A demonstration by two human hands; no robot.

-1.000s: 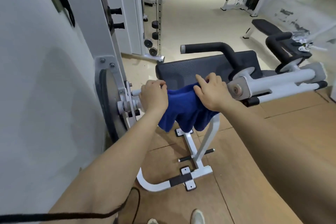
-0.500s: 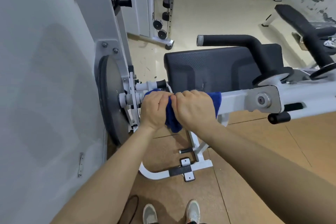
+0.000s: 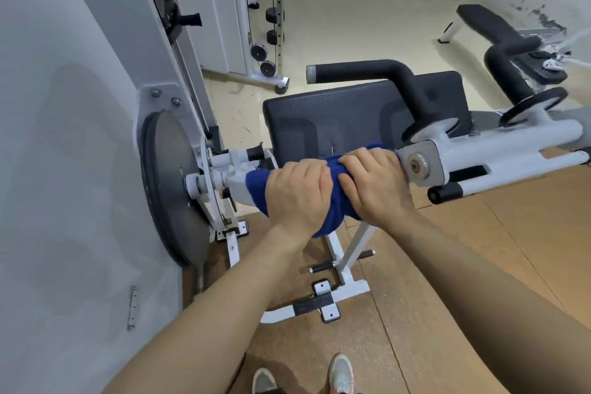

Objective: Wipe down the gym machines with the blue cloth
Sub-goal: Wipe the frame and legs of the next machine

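The blue cloth (image 3: 334, 192) is wrapped around the white horizontal arm (image 3: 499, 147) of a gym machine, just in front of its black back pad (image 3: 335, 118). My left hand (image 3: 295, 193) grips the cloth around the bar on the left side. My right hand (image 3: 375, 184) grips the cloth beside it, close to the grey pivot bracket (image 3: 419, 166). A fold of cloth hangs below the bar between my wrists. Left of the cloth, the bar runs into a dark round disc (image 3: 169, 185) on the machine's white housing.
A black padded handle (image 3: 361, 72) sticks out above the pad. The white floor frame (image 3: 339, 291) of the machine stands below my hands, with my shoes (image 3: 340, 373) near it. A second padded bench (image 3: 489, 27) and a cable rack (image 3: 271, 19) stand farther back on the floor.
Both hands, gripping the cloth, have slid to the right along the bar toward the pivot bracket. The bare bar near the disc now shows more. The camera has moved closer.
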